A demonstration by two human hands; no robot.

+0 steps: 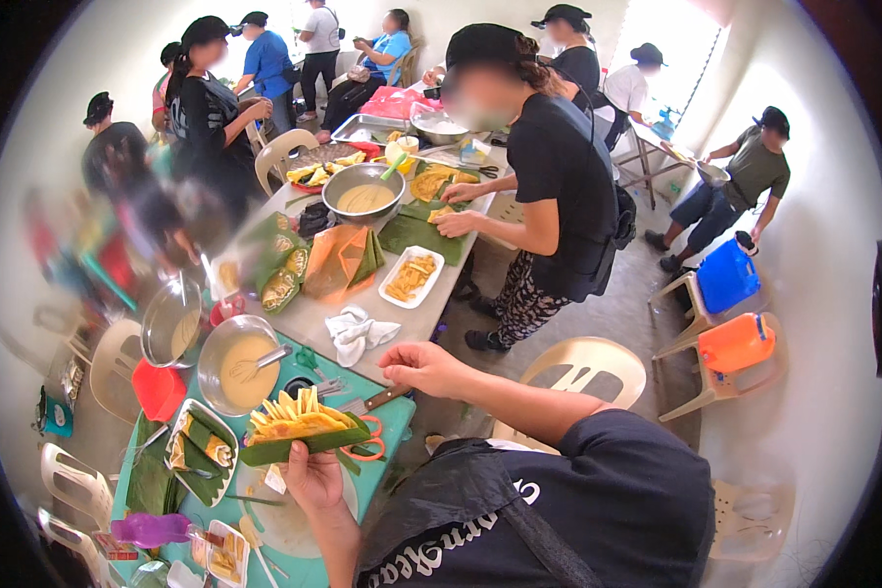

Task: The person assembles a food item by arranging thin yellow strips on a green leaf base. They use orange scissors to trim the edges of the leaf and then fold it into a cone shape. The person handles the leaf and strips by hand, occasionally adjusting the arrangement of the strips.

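Note:
My left hand (pixel 314 477) holds a folded green banana leaf (pixel 289 448) filled with yellow strips (pixel 292 416), just above the teal table (pixel 404 414). My right hand (pixel 421 366) hovers palm down over the table's edge, fingers loosely curled and holding nothing. A brown-handled knife (pixel 386 397) lies right under it, and orange-handled scissors (pixel 367 440) lie beside the leaf. A steel bowl of pale batter with a whisk (pixel 239 367) stands further left. A white tray of folded leaf parcels (pixel 200 452) sits near my left hand.
A white cloth (pixel 358 332) and a white tray of yellow pieces (pixel 412 274) lie further along the table. A person in black (pixel 554 186) works on banana leaves (pixel 419 233) there. Beige plastic chairs (pixel 586 369) stand to the right, with orange (pixel 737 342) and blue (pixel 727 275) jugs. Several people stand behind.

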